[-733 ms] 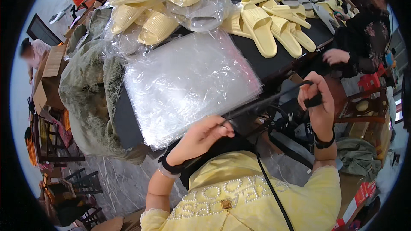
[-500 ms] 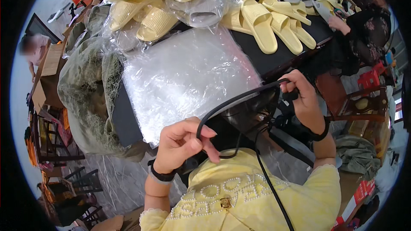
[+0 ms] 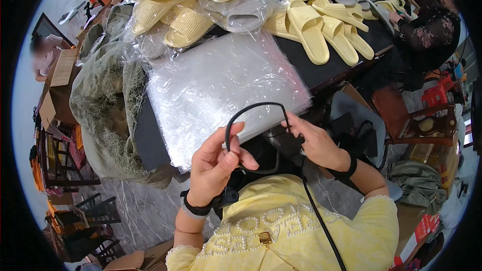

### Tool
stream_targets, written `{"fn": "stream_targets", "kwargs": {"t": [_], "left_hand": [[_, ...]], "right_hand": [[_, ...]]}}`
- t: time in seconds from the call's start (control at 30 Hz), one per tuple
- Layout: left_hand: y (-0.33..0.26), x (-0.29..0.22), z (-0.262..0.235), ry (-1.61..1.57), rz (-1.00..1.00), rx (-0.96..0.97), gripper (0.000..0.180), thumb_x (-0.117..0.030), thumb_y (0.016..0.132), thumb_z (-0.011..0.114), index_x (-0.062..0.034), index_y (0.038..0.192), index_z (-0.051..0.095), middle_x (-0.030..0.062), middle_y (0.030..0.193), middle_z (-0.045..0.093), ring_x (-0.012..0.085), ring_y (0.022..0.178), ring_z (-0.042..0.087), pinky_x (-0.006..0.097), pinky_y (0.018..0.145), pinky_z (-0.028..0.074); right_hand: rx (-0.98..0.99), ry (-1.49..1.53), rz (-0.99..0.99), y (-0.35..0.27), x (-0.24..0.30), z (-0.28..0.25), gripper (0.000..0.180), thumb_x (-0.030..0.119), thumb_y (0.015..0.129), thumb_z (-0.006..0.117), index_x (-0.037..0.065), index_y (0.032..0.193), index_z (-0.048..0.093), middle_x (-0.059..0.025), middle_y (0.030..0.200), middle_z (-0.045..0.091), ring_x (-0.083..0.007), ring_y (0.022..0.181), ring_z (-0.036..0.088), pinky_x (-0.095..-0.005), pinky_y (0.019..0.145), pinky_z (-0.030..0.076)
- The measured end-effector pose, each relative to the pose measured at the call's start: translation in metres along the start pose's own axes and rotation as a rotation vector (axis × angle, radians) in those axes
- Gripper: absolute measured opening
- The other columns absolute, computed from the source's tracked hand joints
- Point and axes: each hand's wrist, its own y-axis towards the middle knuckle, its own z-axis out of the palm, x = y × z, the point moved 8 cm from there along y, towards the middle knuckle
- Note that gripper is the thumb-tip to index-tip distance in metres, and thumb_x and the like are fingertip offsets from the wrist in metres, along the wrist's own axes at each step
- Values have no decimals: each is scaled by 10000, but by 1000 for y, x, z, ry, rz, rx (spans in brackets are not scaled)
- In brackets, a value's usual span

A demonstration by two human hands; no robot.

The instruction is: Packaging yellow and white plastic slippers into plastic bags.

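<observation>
In the lower middle of the frame the left hand point(image 3: 213, 168) is curled, thumb and fingers pinching a thin black cable point(image 3: 253, 105) that arches up in a loop over the near edge of the desk point(image 3: 150, 140). The right hand point(image 3: 316, 143), just right of centre, closes its fingers on the other side of the loop, where the cable meets a dark block; from there the cable runs down across the yellow shirt point(image 3: 301, 231). Behind the loop, mid-frame, lies a stack of clear plastic bags point(image 3: 221, 80). Bagged yellow slippers point(image 3: 186, 5) fill the upper left, loose yellow slippers point(image 3: 321, 30) the upper right, where another person's dark sleeve point(image 3: 432, 35) reaches in.
</observation>
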Motion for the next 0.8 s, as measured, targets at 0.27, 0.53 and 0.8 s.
{"fn": "stream_targets", "kwargs": {"t": [0.27,0.53,0.8], "left_hand": [[-8,-16,-2,73,144,-9,404,-77,886,586,42,1251,459,43,926,483,229,835,623,320,738,511],[-6,-19,-9,101,236,-121,281,-96,851,640,8,1079,514,51,863,486,212,787,591,328,693,514],[-7,-26,-49,627,180,-528,226,-66,895,569,31,1099,569,104,875,594,163,809,611,280,756,482]], "right_hand": [[88,-62,-110,-8,-31,18,664,-139,695,412,18,1340,387,-187,1141,541,-299,951,565,-378,903,422],[308,199,-150,-6,-8,68,702,-130,701,438,30,1378,340,-119,1079,549,-272,983,533,-359,898,403],[163,94,-223,2,6,60,452,-101,743,490,3,1181,521,-122,890,466,-299,851,481,-361,780,389]]}}
